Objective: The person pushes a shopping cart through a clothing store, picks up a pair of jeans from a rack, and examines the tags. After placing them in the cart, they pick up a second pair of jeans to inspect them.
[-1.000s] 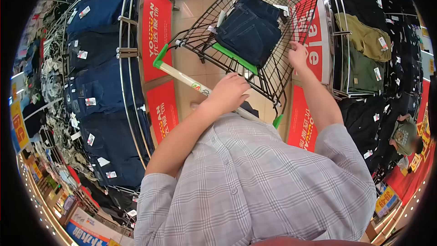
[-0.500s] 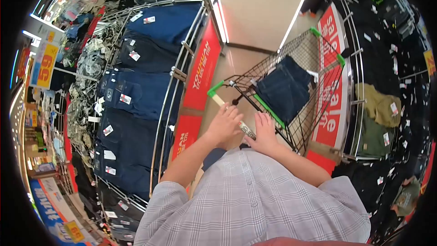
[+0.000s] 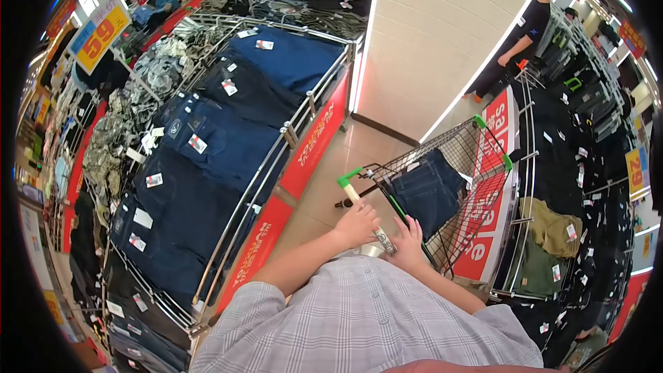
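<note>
Jeans (image 3: 235, 145) are lining the cart's (image 3: 475, 202) left. Left hand (image 3: 357, 224) is clasping its handle (image 3: 384, 240); right hand (image 3: 410, 240), newly joined, is resting spread there, likely steadying.

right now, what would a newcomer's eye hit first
Probably the shopping cart right of centre, folded dark jeans inside, left hand and right hand at its handle. Next, the red sale sign along the cart's right side, then the yellow 59 sign at upper left.

metal-wire cart (image 3: 485, 208), matt denim jeans (image 3: 427, 190) inside it, kinda glossy plasticky caps (image 3: 480, 122) on it, shiny floor (image 3: 366, 145) below it
</note>
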Demonstrator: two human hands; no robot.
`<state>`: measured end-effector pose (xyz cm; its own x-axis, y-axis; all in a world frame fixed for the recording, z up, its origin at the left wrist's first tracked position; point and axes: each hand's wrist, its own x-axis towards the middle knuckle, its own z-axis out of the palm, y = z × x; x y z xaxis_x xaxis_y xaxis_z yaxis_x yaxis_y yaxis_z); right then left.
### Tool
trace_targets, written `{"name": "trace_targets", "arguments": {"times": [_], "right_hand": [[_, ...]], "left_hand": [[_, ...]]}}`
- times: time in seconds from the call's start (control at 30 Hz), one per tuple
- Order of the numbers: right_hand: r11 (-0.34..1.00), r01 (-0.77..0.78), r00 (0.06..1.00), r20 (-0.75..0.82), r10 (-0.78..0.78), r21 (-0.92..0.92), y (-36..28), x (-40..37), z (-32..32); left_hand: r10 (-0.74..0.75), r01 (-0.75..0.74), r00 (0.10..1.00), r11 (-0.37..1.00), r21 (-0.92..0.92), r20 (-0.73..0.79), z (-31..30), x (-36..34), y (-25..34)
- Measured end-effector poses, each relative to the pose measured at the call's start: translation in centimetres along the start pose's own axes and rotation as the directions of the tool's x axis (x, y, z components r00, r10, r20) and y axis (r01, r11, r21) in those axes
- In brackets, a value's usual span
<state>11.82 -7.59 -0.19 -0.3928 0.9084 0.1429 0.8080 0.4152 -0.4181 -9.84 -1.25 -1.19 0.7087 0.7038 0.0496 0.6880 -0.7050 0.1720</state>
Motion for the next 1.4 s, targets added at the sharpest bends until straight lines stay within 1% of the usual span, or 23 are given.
{"name": "trace_targets", "arguments": {"times": [0.1,0.17,0.23,0.3,0.37,0.43,0.47,0.5,0.53,0.57,0.6,0.63,0.7,0.77,0.8,0.87,0.9,0.93,1.0,1.07,1.1,1.17,1.4], "right_hand": [[0.999,-0.008,1.000,0.015,0.007,0.048,-0.9,-0.5,-0.5],[0.999,-0.012,0.997,0.080,0.015,-0.034,-0.8,-0.9,-0.7],[0.998,0.006,0.992,0.128,0.002,-0.058,-1.5,-0.9,-1.1],[0.991,-0.034,0.992,0.114,0.050,-0.133,-2.5,-0.7,-1.1],[0.986,-0.010,0.993,0.113,0.029,-0.165,-3.7,0.5,-0.7],[0.999,0.046,0.999,0.017,-0.046,-0.016,-4.7,2.3,0.9],[0.986,-0.109,0.990,0.105,0.097,0.123,-5.8,3.2,1.5],[0.986,-0.109,0.989,0.111,0.096,0.123,-6.6,4.2,2.2],[0.933,-0.345,0.925,0.201,0.321,0.099,-7.1,5.1,3.3],[0.827,-0.559,0.803,0.281,0.525,0.053,-7.2,5.5,4.5],[0.877,-0.478,0.869,0.166,0.466,0.042,-6.7,5.5,5.6],[0.876,-0.481,0.868,0.167,0.468,0.041,-6.4,5.6,6.1],[0.889,-0.444,0.894,0.122,0.430,0.117,-6.1,6.2,6.8],[0.887,-0.443,0.896,0.095,0.433,0.129,-6.5,7.0,7.0],[0.881,-0.458,0.888,0.104,0.448,0.118,-6.6,7.6,7.0],[0.880,-0.459,0.888,0.080,0.452,0.122,-6.5,8.6,7.5],[0.874,-0.472,0.882,0.064,0.467,0.121,-6.7,9.2,7.9],[0.869,-0.479,0.877,0.084,0.472,0.120,-6.9,9.7,8.0],[0.869,-0.487,0.872,0.084,0.481,0.081,-6.1,10.1,7.8],[0.851,-0.522,0.853,0.041,0.520,0.053,-5.7,10.4,7.8],[0.855,-0.515,0.857,0.067,0.512,0.056,-6.0,10.6,7.7],[0.857,-0.512,0.858,0.093,0.505,0.066,-6.2,10.4,7.2],[0.888,-0.458,0.885,0.107,0.452,0.033,-5.7,9.2,5.8]], "left_hand": [[0.014,-0.011,1.000,0.991,-0.131,0.026,0.0,-1.0,0.1],[0.104,-0.109,0.994,0.973,-0.203,-0.034,-0.1,-1.4,-0.4],[0.103,-0.093,0.995,0.955,-0.282,0.020,-0.3,-2.0,-0.9],[0.188,-0.205,0.979,0.914,-0.350,-0.082,0.1,-2.8,-1.7],[0.161,-0.190,0.981,0.887,-0.421,-0.104,0.3,-3.9,-2.5],[0.135,-0.177,0.983,0.854,-0.489,-0.121,0.1,-5.7,-3.1],[-0.010,-0.094,0.985,0.812,-0.577,-0.174,-0.1,-7.2,-3.5],[-0.157,-0.020,0.965,0.750,-0.661,-0.209,-0.3,-8.9,-4.0],[-0.273,0.082,0.950,0.680,-0.728,-0.148,1.1,-11.1,-4.6],[-0.379,0.178,0.922,0.596,-0.783,-0.079,2.9,-13.6,-5.2],[-0.461,0.284,0.887,0.571,-0.770,-0.014,3.7,-16.3,-5.8],[-0.537,0.384,0.842,0.539,-0.750,0.046,4.4,-18.9,-6.5],[-0.614,0.463,0.782,0.462,-0.757,0.104,6.7,-24.3,-8.0],[-0.700,0.531,0.703,0.400,-0.747,0.126,4.8,-28.2,-8.0],[-0.695,0.525,0.708,0.403,-0.750,0.122,4.6,-29.7,-8.1],[-0.703,0.648,0.646,0.298,-0.701,0.298,4.8,-32.8,-8.1],[-0.722,0.647,0.633,0.297,-0.702,0.279,5.8,-34.2,-8.0],[-0.724,0.636,0.641,0.314,-0.706,0.255,7.2,-35.1,-7.9],[-0.722,0.674,0.618,0.281,-0.683,0.312,9.2,-36.1,-8.1],[-0.657,0.644,0.677,0.309,-0.700,0.332,10.3,-36.8,-9.2],[-0.622,0.622,0.714,0.354,-0.698,0.321,9.8,-36.2,-9.8],[-0.688,0.645,0.640,0.241,-0.725,0.341,8.7,-36.0,-9.3],[-0.660,0.588,0.706,0.342,-0.733,0.258,8.1,-35.3,-11.3]]}}
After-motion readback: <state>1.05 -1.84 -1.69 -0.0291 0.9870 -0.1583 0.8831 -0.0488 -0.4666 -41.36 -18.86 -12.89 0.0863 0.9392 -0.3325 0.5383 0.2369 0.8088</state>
